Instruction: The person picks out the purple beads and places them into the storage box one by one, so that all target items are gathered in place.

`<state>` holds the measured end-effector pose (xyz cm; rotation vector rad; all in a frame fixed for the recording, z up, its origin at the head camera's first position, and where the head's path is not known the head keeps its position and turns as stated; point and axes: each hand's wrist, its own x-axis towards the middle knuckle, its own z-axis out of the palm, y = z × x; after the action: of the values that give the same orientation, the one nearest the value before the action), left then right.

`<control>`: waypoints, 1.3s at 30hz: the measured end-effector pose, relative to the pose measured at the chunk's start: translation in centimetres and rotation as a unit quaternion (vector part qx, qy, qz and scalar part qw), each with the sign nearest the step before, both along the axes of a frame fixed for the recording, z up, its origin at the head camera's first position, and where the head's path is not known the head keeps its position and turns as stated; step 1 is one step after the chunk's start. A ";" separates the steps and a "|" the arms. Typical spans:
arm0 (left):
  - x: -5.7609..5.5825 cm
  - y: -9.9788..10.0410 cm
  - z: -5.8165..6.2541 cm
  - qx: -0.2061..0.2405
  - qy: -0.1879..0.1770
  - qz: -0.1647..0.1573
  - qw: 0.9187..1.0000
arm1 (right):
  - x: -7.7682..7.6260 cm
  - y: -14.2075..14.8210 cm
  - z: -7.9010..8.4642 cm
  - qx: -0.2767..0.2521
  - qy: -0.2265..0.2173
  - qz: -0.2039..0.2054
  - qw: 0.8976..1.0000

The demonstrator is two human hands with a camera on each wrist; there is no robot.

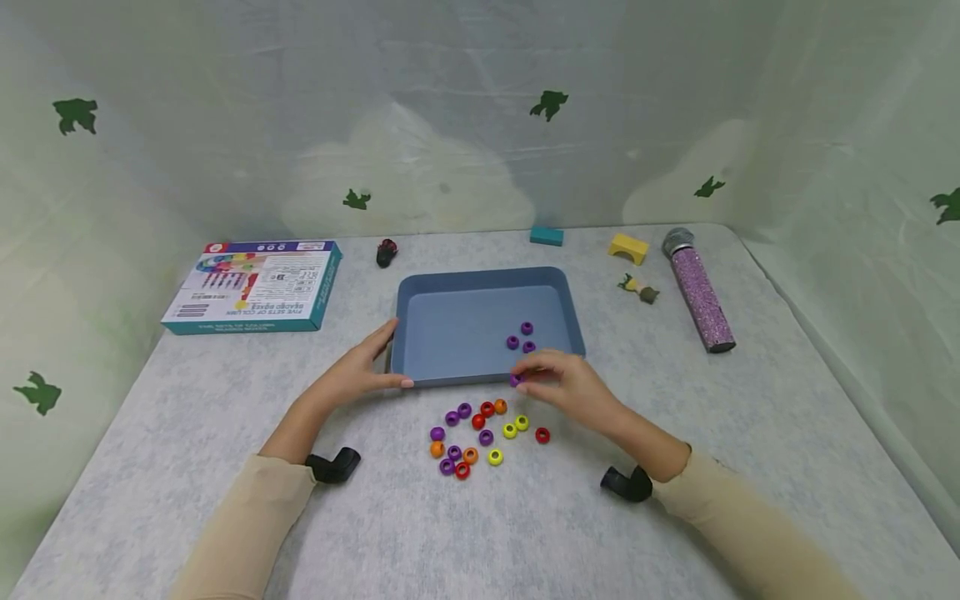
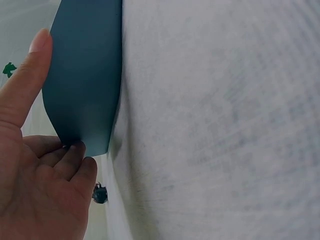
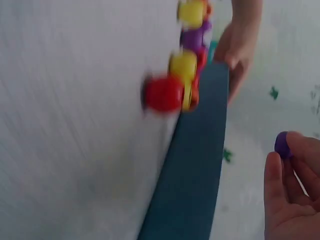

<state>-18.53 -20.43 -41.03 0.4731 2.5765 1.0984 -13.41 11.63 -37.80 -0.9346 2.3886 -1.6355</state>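
A shallow blue-grey tray [image 1: 480, 312] lies on the table with three purple beads [image 1: 527, 327] inside near its right front. My left hand [image 1: 356, 372] spans the tray's front left corner, thumb along the front rim and fingers against the left side; the left wrist view shows this hand [image 2: 50, 175] touching the tray wall [image 2: 82, 85]. Over the front rim, my right hand [image 1: 573, 387] pinches a purple bead [image 1: 515, 380] between thumb and fingertips. That bead [image 3: 282, 145] shows clearly in the right wrist view. Loose purple, red, orange and yellow beads [image 1: 495, 457] lie before the tray.
A flat cardboard box [image 1: 251, 287] lies at the left. Behind the tray are a small dark object [image 1: 386, 252] and a teal block [image 1: 546, 237]. To the right sit a yellow arch block [image 1: 627, 247], a small figurine [image 1: 639, 288] and a glittery microphone [image 1: 700, 292].
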 end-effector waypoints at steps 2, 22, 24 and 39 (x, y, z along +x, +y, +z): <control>0.0 0.0 0.0 0.001 0.001 -0.001 1.000 | -2.1 0.3 -0.6 0.000 0.007 -0.029 1.000; -0.1 0.0 0.0 -0.004 0.003 0.000 1.000 | -9.5 -0.3 -3.9 0.215 -0.070 -0.109 0.968; -0.1 0.0 0.0 -0.005 0.003 0.000 1.000 | -9.4 -0.4 -3.8 0.211 -0.075 -0.108 0.969; 0.0 0.1 0.0 -0.004 0.003 0.003 1.000 | -1.3 -1.4 0.0 0.016 0.044 0.099 0.994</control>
<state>-18.53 -20.37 -41.01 0.4687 2.5875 1.0900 -14.70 10.26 -37.85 -1.2178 2.2823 -1.5105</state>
